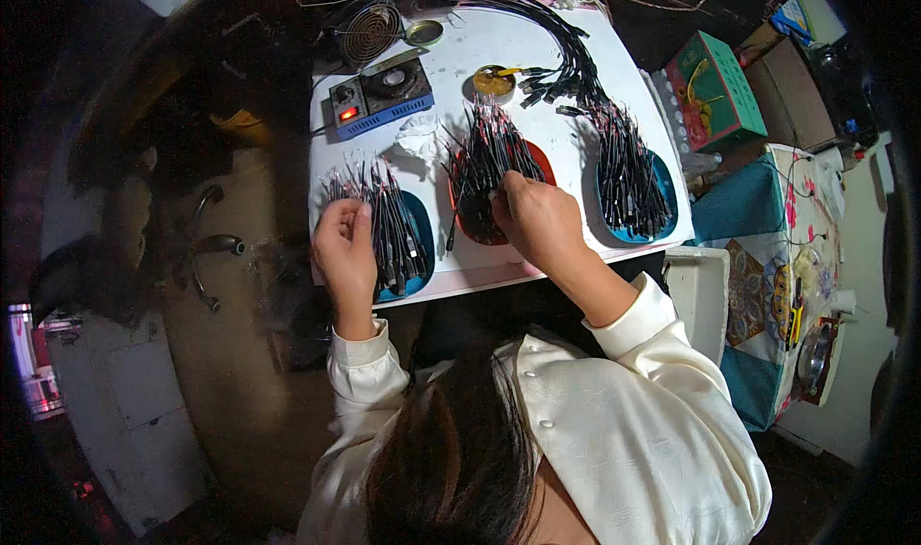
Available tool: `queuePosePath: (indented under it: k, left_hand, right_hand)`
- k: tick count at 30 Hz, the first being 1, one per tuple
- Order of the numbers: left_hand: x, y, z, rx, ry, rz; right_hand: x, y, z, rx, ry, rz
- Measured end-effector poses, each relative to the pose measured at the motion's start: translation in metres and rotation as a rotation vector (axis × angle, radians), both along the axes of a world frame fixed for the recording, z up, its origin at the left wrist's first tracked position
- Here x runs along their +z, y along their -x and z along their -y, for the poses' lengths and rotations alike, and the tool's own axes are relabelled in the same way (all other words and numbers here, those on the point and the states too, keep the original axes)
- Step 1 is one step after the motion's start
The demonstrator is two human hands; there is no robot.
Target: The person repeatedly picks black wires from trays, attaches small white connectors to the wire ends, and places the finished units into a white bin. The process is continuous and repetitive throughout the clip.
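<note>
Two bare hands worked over a white table (pixel 595 113). At seven o'clock from the table's middle, the left hand (pixel 345 252) was curled loosely against a bundle of black wires (pixel 384 224) heaped on a blue tray (pixel 419 233) — whether it pinched any wire could not be told. Just right of it, the right hand (pixel 539 221) rested with fingers bent together on a second wire bundle (pixel 489 156) piled on a red tray (pixel 542 166); its grip was also unclear. At three o'clock lay a third bundle (pixel 628 166) on another blue tray (pixel 664 185). Toward eleven o'clock stood a small blue heating pot (pixel 382 96) with a lit red switch, and at twelve o'clock an open tin of amber paste (pixel 494 82). A crumpled white tissue (pixel 419 137) sat between the pot and the trays.
</note>
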State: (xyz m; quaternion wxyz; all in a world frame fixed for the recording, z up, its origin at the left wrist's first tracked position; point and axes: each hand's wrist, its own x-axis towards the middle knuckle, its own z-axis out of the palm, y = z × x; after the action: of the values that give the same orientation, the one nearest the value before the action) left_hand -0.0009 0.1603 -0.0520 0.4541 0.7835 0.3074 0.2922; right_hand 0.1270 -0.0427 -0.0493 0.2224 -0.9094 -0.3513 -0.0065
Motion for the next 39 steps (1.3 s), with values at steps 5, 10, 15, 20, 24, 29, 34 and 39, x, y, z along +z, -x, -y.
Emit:
queuePosePath:
  k: [5,10,15,20,24,29,34,39]
  left_hand:
    - [0.003,0.006,-0.002,0.014,0.142,0.365]
    - [0.005,0.000,-0.008,-0.005,0.385,0.477]
    - [0.000,-0.013,-0.020,-0.064,0.519,0.728]
    - [-0.001,-0.023,-0.038,-0.076,0.652,0.901]
    - [0.012,-0.018,-0.037,-0.100,0.718,0.916]
    - [0.030,0.007,-0.010,-0.148,0.779,0.847]
    - [0.042,0.009,0.027,-0.252,0.875,0.777]
    - [0.061,0.005,0.059,-0.231,0.876,0.681]
  right_hand:
    - [0.003,0.001,0.004,-0.002,-0.004,-0.022]
    - [0.009,-0.002,0.008,0.026,-0.039,0.027]
    - [0.018,-0.021,-0.015,0.023,-0.110,0.019]
    - [0.019,-0.056,-0.073,0.069,0.064,0.124]
    - [0.011,-0.065,-0.092,0.047,0.284,0.081]
    - [0.008,-0.067,-0.084,-0.004,0.040,0.054]
    - [0.025,-0.058,-0.080,0.073,-0.719,-0.004]
    - [0.052,-0.011,-0.035,0.339,-0.932,-0.357]
